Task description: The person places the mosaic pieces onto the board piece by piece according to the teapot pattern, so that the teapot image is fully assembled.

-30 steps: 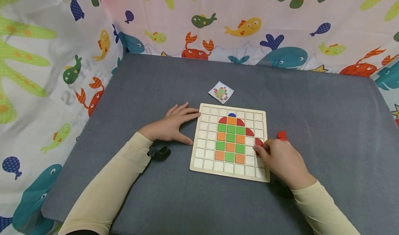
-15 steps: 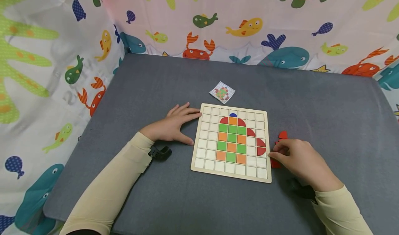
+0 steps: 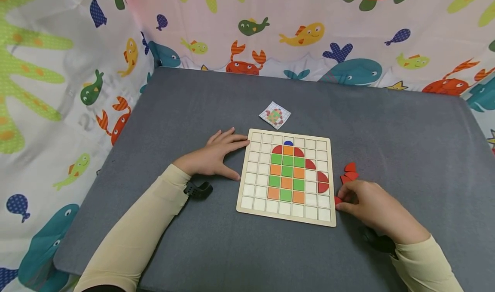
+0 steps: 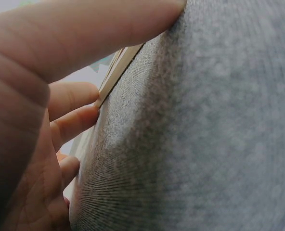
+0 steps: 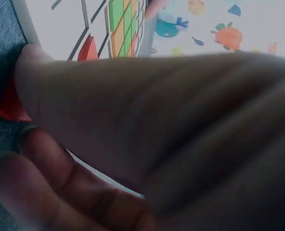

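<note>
A wooden grid board (image 3: 247, 171) lies on the grey table, with green, orange, red and blue pieces set in its squares. Fingers spread, my left hand (image 3: 209, 156) rests at the board's left edge; in the left wrist view, fingertips (image 4: 92, 91) touch the board's side (image 4: 114, 74). Beside the board's lower right edge, my right hand (image 3: 373, 208) pinches a red piece (image 3: 337, 200) at the table surface. The right wrist view has the thumb (image 5: 32, 82) over this red piece (image 5: 11, 103), hiding part of it.
More loose red pieces (image 3: 349, 176) lie just right of the board, beyond the right hand. A small card (image 3: 275, 115) with a printed coloured grid pattern lies behind the board. A sea-animal curtain (image 3: 216, 21) hangs along the table's back and left.
My right hand has left the board's right side and moved right and toward me, to the loose red pieces. The lower red quarter piece is uncovered on the board. The left hand stays put.
</note>
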A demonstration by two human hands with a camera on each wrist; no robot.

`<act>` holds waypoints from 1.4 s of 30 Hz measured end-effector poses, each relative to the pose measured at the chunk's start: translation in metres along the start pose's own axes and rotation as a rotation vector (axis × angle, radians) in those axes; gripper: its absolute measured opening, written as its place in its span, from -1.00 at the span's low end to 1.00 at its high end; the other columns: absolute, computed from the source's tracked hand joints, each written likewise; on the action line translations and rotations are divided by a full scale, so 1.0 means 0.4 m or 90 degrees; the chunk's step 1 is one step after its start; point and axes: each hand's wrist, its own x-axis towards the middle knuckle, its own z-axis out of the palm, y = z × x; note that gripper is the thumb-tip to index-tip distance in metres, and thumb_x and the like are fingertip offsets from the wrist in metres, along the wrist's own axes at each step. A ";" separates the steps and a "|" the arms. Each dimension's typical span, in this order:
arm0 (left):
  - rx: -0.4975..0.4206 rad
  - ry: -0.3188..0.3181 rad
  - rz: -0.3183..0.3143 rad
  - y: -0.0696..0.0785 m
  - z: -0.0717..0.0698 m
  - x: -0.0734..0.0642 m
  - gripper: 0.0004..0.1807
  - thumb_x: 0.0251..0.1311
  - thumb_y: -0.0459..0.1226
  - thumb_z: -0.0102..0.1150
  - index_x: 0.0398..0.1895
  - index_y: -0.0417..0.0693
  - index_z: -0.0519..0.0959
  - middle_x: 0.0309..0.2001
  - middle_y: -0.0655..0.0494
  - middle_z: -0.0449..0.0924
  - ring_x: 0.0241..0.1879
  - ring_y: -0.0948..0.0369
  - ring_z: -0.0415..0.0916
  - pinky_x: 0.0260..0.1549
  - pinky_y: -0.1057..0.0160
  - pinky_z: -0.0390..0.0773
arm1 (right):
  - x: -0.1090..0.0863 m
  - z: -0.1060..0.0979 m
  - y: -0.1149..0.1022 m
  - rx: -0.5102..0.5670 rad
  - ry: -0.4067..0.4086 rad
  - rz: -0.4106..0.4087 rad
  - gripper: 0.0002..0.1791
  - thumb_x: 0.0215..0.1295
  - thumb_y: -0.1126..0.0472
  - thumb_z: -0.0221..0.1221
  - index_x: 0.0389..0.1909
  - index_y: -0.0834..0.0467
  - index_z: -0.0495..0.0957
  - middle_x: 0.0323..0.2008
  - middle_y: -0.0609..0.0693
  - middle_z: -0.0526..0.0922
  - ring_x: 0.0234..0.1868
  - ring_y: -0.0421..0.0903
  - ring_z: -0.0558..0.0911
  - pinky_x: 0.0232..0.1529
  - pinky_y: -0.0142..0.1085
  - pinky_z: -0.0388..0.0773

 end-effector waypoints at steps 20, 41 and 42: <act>-0.001 -0.002 0.002 -0.010 0.007 -0.002 0.18 0.05 0.14 0.60 0.69 0.09 0.17 0.67 0.17 0.06 0.71 0.01 -0.40 0.59 -0.19 -0.46 | 0.007 0.021 -0.045 -0.014 0.155 -0.280 -0.70 0.06 0.35 0.57 -0.36 -0.10 0.72 -0.41 -0.37 0.54 -0.44 -0.39 0.45 -0.45 -0.44 0.47; -0.001 0.000 0.004 -0.002 -0.001 0.000 0.19 0.05 0.13 0.61 0.69 0.09 0.17 0.67 0.17 0.06 0.71 0.03 -0.41 0.59 -0.15 -0.48 | 0.029 0.083 -0.073 -0.078 0.171 -0.344 -0.71 0.01 0.36 0.60 -0.29 -0.05 0.84 -0.27 -0.31 0.65 -0.31 -0.38 0.60 -0.32 -0.40 0.66; -0.002 0.001 0.003 -0.002 -0.001 -0.001 0.19 0.04 0.13 0.61 0.69 0.09 0.17 0.67 0.18 0.06 0.71 0.03 -0.42 0.59 -0.15 -0.48 | 0.030 0.082 -0.074 -0.081 0.169 -0.341 -0.72 0.03 0.35 0.59 -0.27 -0.04 0.84 -0.27 -0.31 0.65 -0.31 -0.38 0.60 -0.32 -0.39 0.66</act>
